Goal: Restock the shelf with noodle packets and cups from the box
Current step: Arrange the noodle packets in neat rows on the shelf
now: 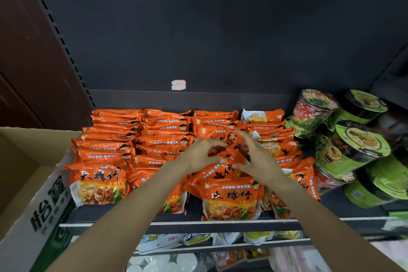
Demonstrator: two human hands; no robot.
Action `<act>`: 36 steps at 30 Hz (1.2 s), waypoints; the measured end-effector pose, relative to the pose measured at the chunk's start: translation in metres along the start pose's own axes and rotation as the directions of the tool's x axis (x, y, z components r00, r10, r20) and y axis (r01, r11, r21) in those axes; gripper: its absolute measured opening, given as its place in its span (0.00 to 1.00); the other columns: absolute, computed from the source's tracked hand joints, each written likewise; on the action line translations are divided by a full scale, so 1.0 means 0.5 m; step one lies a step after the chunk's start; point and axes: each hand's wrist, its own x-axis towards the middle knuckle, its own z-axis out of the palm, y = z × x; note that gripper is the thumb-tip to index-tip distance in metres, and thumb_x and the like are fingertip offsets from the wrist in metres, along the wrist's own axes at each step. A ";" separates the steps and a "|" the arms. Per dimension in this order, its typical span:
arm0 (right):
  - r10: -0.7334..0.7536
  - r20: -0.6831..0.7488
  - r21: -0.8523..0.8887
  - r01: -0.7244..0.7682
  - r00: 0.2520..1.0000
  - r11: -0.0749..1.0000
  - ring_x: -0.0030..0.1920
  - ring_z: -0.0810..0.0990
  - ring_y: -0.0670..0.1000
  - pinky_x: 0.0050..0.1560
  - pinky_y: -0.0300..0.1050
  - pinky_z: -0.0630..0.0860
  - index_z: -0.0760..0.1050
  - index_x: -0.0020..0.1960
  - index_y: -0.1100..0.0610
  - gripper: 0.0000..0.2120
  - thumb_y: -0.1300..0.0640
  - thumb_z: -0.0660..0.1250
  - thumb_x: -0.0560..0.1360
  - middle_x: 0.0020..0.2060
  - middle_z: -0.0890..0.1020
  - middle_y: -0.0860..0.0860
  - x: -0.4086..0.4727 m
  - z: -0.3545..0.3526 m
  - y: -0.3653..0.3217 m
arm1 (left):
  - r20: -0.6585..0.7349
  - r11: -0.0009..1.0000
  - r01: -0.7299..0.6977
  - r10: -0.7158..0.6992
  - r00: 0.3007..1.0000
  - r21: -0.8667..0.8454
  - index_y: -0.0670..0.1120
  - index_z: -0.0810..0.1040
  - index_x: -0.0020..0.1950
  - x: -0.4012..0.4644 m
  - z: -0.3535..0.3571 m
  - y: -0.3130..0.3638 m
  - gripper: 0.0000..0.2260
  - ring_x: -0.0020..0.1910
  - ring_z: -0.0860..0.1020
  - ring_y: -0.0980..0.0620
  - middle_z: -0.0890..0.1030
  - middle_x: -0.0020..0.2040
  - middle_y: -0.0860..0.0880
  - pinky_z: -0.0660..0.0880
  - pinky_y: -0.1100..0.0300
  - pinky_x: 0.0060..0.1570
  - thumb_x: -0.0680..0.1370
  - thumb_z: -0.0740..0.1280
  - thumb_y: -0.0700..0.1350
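Observation:
Orange noodle packets (103, 157) stand in several rows on a dark shelf (181, 224). Both my hands reach into the third row from the left. My left hand (198, 157) and my right hand (256, 159) curl from either side round a bunch of orange packets (229, 157) in the middle of that row. Green and red noodle cups (351, 146) are piled on the shelf's right end. The open cardboard box (39, 194) sits at the left; its inside is mostly out of view.
The dark back panel (198, 28) rises behind the shelf, with a small white label (178, 85) on it. A brown wall (26, 51) stands at the left. Lower shelves (220, 243) hold yellow and white packets.

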 end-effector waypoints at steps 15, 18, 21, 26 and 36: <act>0.059 -0.056 0.035 -0.057 0.997 0.998 0.46 0.78 0.47 0.46 0.33 0.74 0.78 0.45 0.57 0.06 0.59 0.74 0.70 0.46 0.75 0.50 0.004 -0.002 0.016 | -0.209 0.877 0.165 -0.076 0.975 0.451 0.50 0.76 0.64 0.022 -0.019 -0.002 0.13 0.55 0.79 0.47 0.82 0.54 0.47 0.68 0.50 0.65 0.80 0.61 0.43; 0.045 -0.039 0.030 -0.044 0.998 0.999 0.48 0.77 0.48 0.48 0.32 0.74 0.76 0.47 0.58 0.07 0.61 0.72 0.71 0.50 0.75 0.51 0.002 0.007 0.016 | -0.260 0.819 0.113 0.045 0.964 0.562 0.53 0.73 0.67 0.031 -0.032 0.010 0.15 0.61 0.74 0.47 0.79 0.60 0.48 0.64 0.49 0.64 0.81 0.59 0.43; 0.078 -0.027 -0.117 -0.080 0.997 0.990 0.52 0.76 0.51 0.58 0.47 0.75 0.68 0.59 0.53 0.19 0.59 0.71 0.72 0.58 0.69 0.52 0.001 0.006 0.016 | -0.118 0.770 0.084 -0.011 0.993 0.633 0.55 0.67 0.71 0.028 -0.022 0.011 0.19 0.64 0.69 0.46 0.74 0.64 0.47 0.64 0.48 0.64 0.81 0.58 0.41; 0.007 0.017 -0.269 -0.002 1.000 0.963 0.64 0.70 0.51 0.66 0.53 0.68 0.63 0.69 0.48 0.26 0.59 0.67 0.75 0.63 0.68 0.50 -0.010 -0.002 0.015 | -0.035 0.853 0.093 -0.087 0.996 0.513 0.52 0.56 0.76 0.001 -0.011 0.003 0.22 0.72 0.63 0.45 0.67 0.72 0.46 0.59 0.45 0.70 0.82 0.55 0.51; -0.049 0.164 -0.395 0.111 0.985 0.912 0.76 0.49 0.50 0.75 0.49 0.41 0.41 0.77 0.46 0.51 0.40 0.72 0.67 0.76 0.48 0.47 -0.106 0.012 0.027 | 0.072 0.813 -0.040 -0.002 0.997 0.581 0.50 0.48 0.78 -0.089 0.048 0.002 0.44 0.75 0.52 0.49 0.52 0.77 0.50 0.49 0.51 0.73 0.71 0.67 0.64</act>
